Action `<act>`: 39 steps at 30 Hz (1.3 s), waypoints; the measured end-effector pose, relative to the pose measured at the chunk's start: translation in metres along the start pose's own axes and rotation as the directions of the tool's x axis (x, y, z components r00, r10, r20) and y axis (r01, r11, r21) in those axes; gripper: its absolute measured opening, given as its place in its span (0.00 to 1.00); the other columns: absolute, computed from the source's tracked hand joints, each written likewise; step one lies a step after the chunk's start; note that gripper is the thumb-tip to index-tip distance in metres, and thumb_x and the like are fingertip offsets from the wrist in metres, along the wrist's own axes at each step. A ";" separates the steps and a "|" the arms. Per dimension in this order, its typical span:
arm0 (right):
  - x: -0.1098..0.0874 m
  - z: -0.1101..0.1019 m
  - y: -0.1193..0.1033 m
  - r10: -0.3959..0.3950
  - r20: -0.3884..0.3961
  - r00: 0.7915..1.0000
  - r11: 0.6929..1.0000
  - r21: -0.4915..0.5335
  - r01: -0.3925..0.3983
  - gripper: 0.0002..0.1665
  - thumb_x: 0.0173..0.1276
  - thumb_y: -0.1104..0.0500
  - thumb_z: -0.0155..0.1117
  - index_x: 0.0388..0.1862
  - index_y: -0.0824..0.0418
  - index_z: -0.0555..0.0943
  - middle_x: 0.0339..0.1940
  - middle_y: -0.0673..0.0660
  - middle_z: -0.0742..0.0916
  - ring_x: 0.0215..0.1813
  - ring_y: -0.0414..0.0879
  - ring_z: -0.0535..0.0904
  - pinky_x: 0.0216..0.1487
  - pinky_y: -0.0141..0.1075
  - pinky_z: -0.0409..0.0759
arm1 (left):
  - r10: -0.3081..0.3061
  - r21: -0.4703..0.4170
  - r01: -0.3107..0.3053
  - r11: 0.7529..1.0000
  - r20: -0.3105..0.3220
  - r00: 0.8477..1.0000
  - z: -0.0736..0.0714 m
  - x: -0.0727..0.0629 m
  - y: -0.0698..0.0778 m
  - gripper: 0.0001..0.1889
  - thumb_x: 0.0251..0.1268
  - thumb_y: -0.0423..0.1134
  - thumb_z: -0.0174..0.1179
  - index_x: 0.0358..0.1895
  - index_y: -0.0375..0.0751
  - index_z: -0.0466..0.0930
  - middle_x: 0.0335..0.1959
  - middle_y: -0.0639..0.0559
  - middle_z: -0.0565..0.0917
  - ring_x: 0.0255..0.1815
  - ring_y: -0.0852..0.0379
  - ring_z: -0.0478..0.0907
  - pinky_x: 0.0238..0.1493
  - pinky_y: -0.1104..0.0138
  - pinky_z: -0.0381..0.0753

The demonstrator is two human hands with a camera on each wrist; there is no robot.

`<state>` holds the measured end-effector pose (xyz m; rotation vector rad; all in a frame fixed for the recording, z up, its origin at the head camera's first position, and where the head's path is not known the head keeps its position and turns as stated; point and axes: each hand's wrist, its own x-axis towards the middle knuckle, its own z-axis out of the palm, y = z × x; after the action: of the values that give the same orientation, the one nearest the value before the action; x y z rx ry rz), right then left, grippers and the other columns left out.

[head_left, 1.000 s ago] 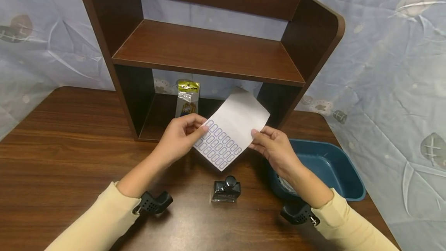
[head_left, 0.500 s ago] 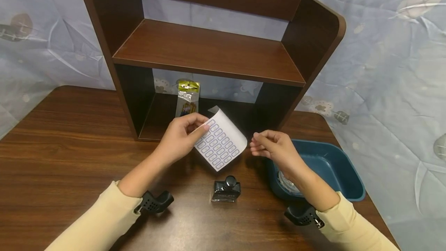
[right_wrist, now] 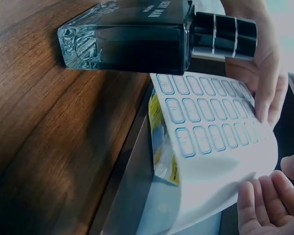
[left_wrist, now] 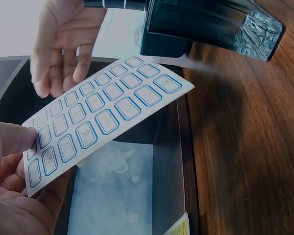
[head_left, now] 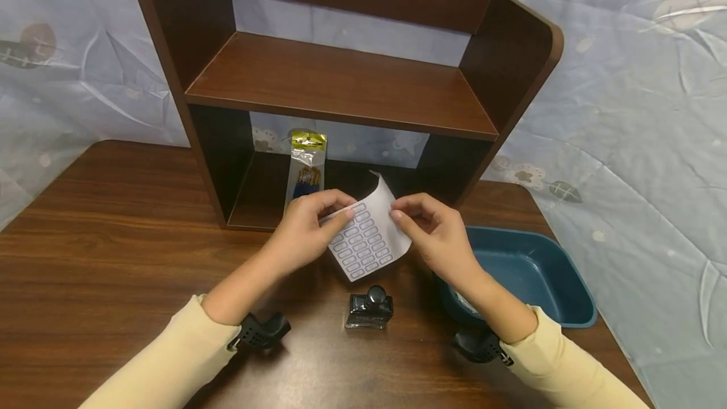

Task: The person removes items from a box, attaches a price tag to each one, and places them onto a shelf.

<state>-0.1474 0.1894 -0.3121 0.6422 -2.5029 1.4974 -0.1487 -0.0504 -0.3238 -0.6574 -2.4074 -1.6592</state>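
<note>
A white sheet of blue-bordered sticker labels (head_left: 363,242) is held up in front of the shelf, its blank part curling backward. My left hand (head_left: 312,223) pinches its left edge, thumb on the printed face and fingers behind. At the right edge is my right hand (head_left: 437,235), its fingertips close against the blank part. In the right wrist view, the thumb (right_wrist: 293,165) and fingers (right_wrist: 262,200) of that hand stand apart. A dark glass bottle (head_left: 368,311) with a round black cap stands on the table below the sheet.
A brown wooden shelf unit (head_left: 341,84) stands behind the hands. In its lower compartment leans a clear packet (head_left: 307,172) with a yellow top. A blue plastic basin (head_left: 568,283) sits to the right, partly behind the right forearm, with something clear inside.
The right hand let go of the sheet's right edge, and the blank part curled back. Since then it has moved left, back to the sheet. My left hand has shifted slightly right, still holding the sheet.
</note>
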 end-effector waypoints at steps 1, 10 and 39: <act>0.000 0.001 -0.001 -0.025 0.000 1.000 1.000 -0.013 0.025 0.12 0.74 0.64 0.68 0.53 0.65 0.85 0.49 0.61 0.90 0.48 0.43 0.86 0.52 0.25 0.86 | 0.013 0.014 -0.013 1.000 0.000 1.000 0.001 0.000 0.000 0.06 0.74 0.30 0.62 0.47 0.33 0.87 0.41 0.42 0.92 0.37 0.55 0.88 0.39 0.70 0.87; -0.001 0.008 -0.008 -0.108 0.017 0.994 0.990 -0.084 0.109 0.13 0.73 0.65 0.69 0.55 0.64 0.85 0.51 0.58 0.88 0.52 0.46 0.87 0.54 0.31 0.88 | 0.068 0.099 -0.070 0.993 0.024 0.997 0.004 -0.001 0.007 0.06 0.74 0.31 0.63 0.47 0.35 0.88 0.45 0.44 0.90 0.44 0.54 0.86 0.48 0.63 0.89; -0.001 0.014 -0.014 -0.185 -0.017 0.983 0.968 -0.175 0.179 0.04 0.71 0.63 0.72 0.42 0.62 0.86 0.41 0.55 0.92 0.37 0.41 0.85 0.36 0.30 0.86 | 0.128 0.095 -0.134 0.986 0.062 0.990 0.011 -0.001 0.014 0.07 0.74 0.29 0.62 0.49 0.35 0.88 0.47 0.44 0.90 0.46 0.54 0.87 0.48 0.64 0.90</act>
<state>-0.1394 0.1716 -0.3085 0.7858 -2.4389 1.2023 -0.1403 -0.0367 -0.3158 -0.8360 -2.4080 -1.4796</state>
